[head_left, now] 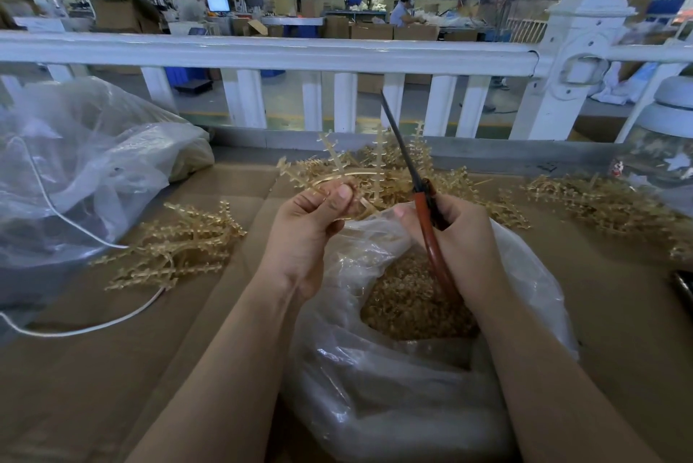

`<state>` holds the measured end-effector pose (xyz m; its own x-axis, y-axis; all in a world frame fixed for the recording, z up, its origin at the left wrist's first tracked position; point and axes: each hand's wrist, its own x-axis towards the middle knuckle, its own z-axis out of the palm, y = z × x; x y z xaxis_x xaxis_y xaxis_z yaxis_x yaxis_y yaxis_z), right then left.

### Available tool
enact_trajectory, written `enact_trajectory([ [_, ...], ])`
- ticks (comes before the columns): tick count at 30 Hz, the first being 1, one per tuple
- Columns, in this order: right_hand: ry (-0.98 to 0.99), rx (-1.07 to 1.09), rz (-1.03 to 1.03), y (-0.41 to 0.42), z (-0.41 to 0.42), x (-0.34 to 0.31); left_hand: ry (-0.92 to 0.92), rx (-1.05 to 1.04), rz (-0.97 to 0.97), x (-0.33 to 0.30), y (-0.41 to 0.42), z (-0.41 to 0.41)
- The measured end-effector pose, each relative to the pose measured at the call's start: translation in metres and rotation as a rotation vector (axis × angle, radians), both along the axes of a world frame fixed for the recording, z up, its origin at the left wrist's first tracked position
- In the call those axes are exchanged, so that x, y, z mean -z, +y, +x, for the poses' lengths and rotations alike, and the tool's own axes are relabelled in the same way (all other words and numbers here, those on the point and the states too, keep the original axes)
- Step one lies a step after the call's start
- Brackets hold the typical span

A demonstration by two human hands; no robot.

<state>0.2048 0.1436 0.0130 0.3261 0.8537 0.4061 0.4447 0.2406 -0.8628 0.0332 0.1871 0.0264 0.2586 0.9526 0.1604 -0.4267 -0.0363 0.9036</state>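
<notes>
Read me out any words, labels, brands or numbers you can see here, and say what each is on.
None can be read.
Scissors, plastic sprue, clear bag: no markings show.
Monitor in the far workshop: screen lit, too blurred to read.
Cardboard boxes behind the railing: any print too small to tell.

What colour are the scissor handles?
Orange-red, on the scissors that the right hand grips; the blades are dark. Head view shows it best.
</notes>
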Motion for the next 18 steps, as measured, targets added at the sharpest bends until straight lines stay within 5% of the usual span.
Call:
enact_trajectory([
  [18,0.144,-0.106,-0.03,0.0007,-0.0095,-0.0082,0.071,0.073,-0.025,0.0029,-0.003,0.0047],
])
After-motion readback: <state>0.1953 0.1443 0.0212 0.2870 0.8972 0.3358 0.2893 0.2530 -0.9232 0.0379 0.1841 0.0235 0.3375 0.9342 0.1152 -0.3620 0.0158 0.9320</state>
